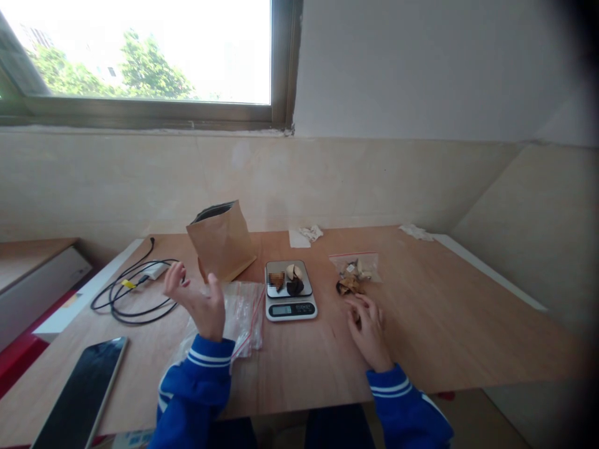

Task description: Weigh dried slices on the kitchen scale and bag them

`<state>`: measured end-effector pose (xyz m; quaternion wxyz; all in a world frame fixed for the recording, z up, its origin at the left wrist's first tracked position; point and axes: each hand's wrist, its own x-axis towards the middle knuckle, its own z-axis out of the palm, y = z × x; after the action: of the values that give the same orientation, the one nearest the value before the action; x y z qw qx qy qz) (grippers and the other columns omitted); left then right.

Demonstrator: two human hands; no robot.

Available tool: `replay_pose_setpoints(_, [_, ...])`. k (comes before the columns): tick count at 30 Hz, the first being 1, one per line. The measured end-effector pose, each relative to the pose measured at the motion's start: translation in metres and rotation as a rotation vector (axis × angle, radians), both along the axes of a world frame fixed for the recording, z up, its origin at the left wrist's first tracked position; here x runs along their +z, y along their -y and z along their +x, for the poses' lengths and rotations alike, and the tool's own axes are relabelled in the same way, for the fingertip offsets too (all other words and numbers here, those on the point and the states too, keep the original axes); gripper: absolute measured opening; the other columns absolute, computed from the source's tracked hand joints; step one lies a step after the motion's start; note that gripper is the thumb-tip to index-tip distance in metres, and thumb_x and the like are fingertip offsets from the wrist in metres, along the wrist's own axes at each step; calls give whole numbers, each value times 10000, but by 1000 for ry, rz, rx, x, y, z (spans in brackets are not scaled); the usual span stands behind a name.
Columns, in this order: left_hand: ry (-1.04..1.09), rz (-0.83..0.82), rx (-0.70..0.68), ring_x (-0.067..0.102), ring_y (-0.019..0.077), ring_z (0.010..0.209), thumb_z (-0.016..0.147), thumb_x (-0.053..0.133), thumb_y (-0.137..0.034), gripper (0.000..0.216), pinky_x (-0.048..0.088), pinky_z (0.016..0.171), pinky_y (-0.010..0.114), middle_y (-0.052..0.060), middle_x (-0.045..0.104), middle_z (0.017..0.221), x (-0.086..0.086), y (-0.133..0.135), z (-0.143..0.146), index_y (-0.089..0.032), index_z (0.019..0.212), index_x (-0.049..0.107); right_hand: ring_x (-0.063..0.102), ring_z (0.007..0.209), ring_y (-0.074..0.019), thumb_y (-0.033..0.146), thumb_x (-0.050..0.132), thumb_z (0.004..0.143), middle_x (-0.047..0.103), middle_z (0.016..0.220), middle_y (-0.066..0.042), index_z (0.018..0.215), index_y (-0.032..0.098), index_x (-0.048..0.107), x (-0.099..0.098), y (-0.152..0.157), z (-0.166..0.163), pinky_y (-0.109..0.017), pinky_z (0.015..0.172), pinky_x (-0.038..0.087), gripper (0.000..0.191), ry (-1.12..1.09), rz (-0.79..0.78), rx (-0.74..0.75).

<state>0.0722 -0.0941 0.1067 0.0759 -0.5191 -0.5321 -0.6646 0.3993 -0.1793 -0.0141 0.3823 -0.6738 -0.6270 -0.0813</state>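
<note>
— Blue sleeves with white stripes frame the shot; what is the right hand [367, 324] doing?

— It rests on the wooden tabletop [468, 324], fingers curled loosely over something small that I cannot make out, just short of the dark dried pieces [349, 285] spilling from the clear red-zip plastic pouch [358, 267].

— And the left hand [199, 299]?

— Raised, open, holding nothing, above a pile of empty clear zip bags [241, 312].

— Between them?

— A small silver digital kitchen scale [290, 290], several brown and pale pieces already on its platform. Behind it stands an open brown paper bag [222, 240].

— How best to weigh, by your judgement?

— Add pieces one at a time to the platform's middle, keep fingers off it, and let the display settle before reading.

— Farther out?

— A black coiled cable [135, 293] at left, a dark phone [82, 393] at the near edge.
</note>
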Motion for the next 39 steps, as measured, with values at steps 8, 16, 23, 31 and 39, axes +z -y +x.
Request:
replay_pose_setpoints(8, [-48,-208,-102,306,335,1330,681,714,-449,990,260,1104,501,242,193,1443,-45,-78,-48,-98,1408,142,456,1165,-296,220,426,856,471,1202,-131,1189,222,493,-8,-5,3,-517,965,387,340,-102,-8,34])
replay_pose_setpoints(16, [42,-354,-321,498,305,1202,679,712,-357,760,392,1029,486,147,531,1253,-74,-89,-51,-148,1331,383,469,1169,-269,183,385,862,507,1186,-126,1219,218,466,-11,-9,4,-493,974,415,368,-165,13,119])
replay_pose_setpoints(23, [158,-423,-405,570,285,1097,639,712,-286,608,439,975,470,103,618,1114,-84,-93,-60,-152,1194,503,462,1161,-296,211,395,879,506,1200,-133,1164,212,515,-1,-7,-2,-525,956,385,309,-71,15,14])
replay_pose_setpoints(31, [101,-503,-484,650,234,872,648,628,-251,318,508,760,355,54,671,906,-81,-81,-60,-188,945,534,460,1200,-249,225,380,928,512,1232,-92,1220,286,497,96,-5,-97,-476,1021,377,321,-206,154,273])
replay_pose_setpoints(39, [129,-489,-564,654,242,872,629,639,-322,357,489,757,336,63,699,898,-90,-85,-65,-184,943,541,301,1359,-235,255,346,955,357,1460,-81,1445,234,239,134,-29,-163,-485,1105,313,502,26,25,552])
